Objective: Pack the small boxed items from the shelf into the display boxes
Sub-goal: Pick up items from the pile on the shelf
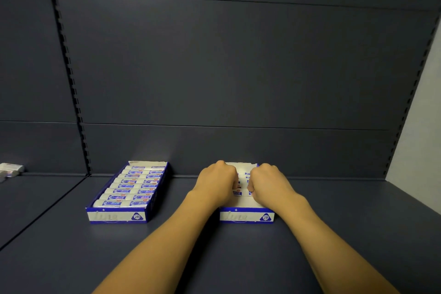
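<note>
Two blue-and-white display boxes stand on the dark shelf. The left display box (119, 216) is filled with two columns of small white-and-blue boxed items (133, 186). Both my hands are inside the right display box (245, 217). My left hand (218, 180) and my right hand (268, 181) have their fingers curled down onto the small boxed items (242, 181) lying there, of which only a narrow strip shows between the hands. Whether the fingers grip items or only press on them is hidden by the knuckles.
A few more small boxed items (10, 170) lie on the neighbouring shelf bay at the far left. The dark back panel (238, 79) rises directly behind both boxes. A slotted upright (78, 107) divides the bays. A pale wall (424, 114) shows at right.
</note>
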`<control>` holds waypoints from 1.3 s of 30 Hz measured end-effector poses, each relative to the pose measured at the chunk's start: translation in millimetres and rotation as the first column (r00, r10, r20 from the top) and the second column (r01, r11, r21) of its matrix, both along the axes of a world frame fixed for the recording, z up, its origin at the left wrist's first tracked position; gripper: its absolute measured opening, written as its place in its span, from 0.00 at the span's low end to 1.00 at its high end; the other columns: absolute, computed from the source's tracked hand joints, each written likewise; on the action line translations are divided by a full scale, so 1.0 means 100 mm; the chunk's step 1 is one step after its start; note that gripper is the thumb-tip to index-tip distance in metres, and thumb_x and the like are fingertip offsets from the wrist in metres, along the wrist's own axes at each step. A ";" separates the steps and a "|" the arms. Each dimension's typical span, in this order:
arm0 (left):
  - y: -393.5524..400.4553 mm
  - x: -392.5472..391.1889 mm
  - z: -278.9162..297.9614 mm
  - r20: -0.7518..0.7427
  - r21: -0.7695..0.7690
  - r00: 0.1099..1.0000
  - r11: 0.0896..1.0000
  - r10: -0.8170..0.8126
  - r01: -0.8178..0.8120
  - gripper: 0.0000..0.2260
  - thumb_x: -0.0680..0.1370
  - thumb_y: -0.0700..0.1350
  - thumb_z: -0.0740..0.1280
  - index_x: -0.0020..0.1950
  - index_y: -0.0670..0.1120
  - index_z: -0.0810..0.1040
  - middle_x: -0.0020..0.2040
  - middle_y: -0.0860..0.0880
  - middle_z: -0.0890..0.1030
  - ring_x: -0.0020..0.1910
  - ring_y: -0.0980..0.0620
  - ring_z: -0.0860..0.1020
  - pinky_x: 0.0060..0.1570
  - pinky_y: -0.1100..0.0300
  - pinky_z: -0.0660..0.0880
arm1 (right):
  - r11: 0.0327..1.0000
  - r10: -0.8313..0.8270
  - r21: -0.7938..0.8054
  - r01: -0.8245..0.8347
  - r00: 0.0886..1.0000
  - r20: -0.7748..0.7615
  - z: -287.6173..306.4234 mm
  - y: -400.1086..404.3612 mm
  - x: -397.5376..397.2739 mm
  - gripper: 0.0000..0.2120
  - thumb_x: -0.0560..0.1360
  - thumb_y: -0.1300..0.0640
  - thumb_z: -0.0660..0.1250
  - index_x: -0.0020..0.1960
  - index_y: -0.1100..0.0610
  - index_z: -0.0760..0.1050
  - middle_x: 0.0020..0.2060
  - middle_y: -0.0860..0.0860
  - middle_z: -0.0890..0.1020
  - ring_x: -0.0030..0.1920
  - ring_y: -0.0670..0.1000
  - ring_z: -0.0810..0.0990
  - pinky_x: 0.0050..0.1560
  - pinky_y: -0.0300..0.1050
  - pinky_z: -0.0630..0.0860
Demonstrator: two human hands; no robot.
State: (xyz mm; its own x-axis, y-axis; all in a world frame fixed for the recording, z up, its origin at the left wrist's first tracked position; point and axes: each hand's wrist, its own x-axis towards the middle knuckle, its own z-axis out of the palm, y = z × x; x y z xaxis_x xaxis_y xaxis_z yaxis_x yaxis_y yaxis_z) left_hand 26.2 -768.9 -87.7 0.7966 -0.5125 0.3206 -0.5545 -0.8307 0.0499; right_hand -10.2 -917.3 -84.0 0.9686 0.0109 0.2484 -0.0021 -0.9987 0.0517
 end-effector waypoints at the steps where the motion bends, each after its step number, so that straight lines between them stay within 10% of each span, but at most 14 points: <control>1: 0.00 -0.02 0.01 -0.001 0.010 1.000 1.000 0.003 -0.003 0.09 0.77 0.44 0.71 0.57 0.46 0.84 0.55 0.44 0.81 0.49 0.46 0.80 0.47 0.56 0.77 | 1.000 0.010 -0.003 -0.010 1.000 -0.009 0.02 0.00 -0.02 0.10 0.78 0.57 0.70 0.59 0.56 0.81 0.55 0.55 0.81 0.50 0.54 0.81 0.45 0.42 0.75; 12: 0.09 -0.19 0.34 -0.099 0.092 0.995 0.995 -0.030 0.039 0.16 0.78 0.41 0.71 0.66 0.47 0.81 0.61 0.46 0.82 0.55 0.46 0.81 0.55 0.52 0.81 | 0.990 0.090 0.117 -0.082 0.994 -0.058 0.25 -0.12 -0.19 0.15 0.76 0.63 0.69 0.61 0.53 0.83 0.57 0.53 0.82 0.48 0.52 0.82 0.44 0.43 0.80; 23: 0.99 -0.48 0.61 -0.096 0.053 0.952 0.956 0.291 -0.287 0.13 0.77 0.41 0.66 0.58 0.51 0.84 0.56 0.47 0.82 0.52 0.44 0.81 0.54 0.48 0.81 | 0.973 0.117 0.205 -0.108 0.993 -0.032 0.54 -0.16 -0.34 0.16 0.76 0.61 0.69 0.63 0.52 0.79 0.56 0.50 0.82 0.52 0.50 0.81 0.48 0.46 0.83; 39: 2.65 -1.20 0.71 -0.059 0.077 0.860 0.861 0.507 -0.502 0.13 0.79 0.43 0.65 0.60 0.51 0.84 0.60 0.46 0.82 0.55 0.42 0.81 0.54 0.48 0.80 | 0.952 0.253 0.202 -0.232 0.964 -0.084 0.79 1.60 -0.64 0.13 0.72 0.61 0.66 0.56 0.55 0.81 0.54 0.54 0.81 0.51 0.57 0.82 0.51 0.49 0.81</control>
State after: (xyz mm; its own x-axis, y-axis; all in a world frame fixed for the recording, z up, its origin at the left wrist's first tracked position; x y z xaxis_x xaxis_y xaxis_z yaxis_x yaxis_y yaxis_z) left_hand -93.3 -504.0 -16.9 0.9712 -0.0495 0.2331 -0.0553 -0.9983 0.0186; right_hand -74.6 -757.7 -4.9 0.9637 0.2118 0.1628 0.2364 -0.9599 -0.1508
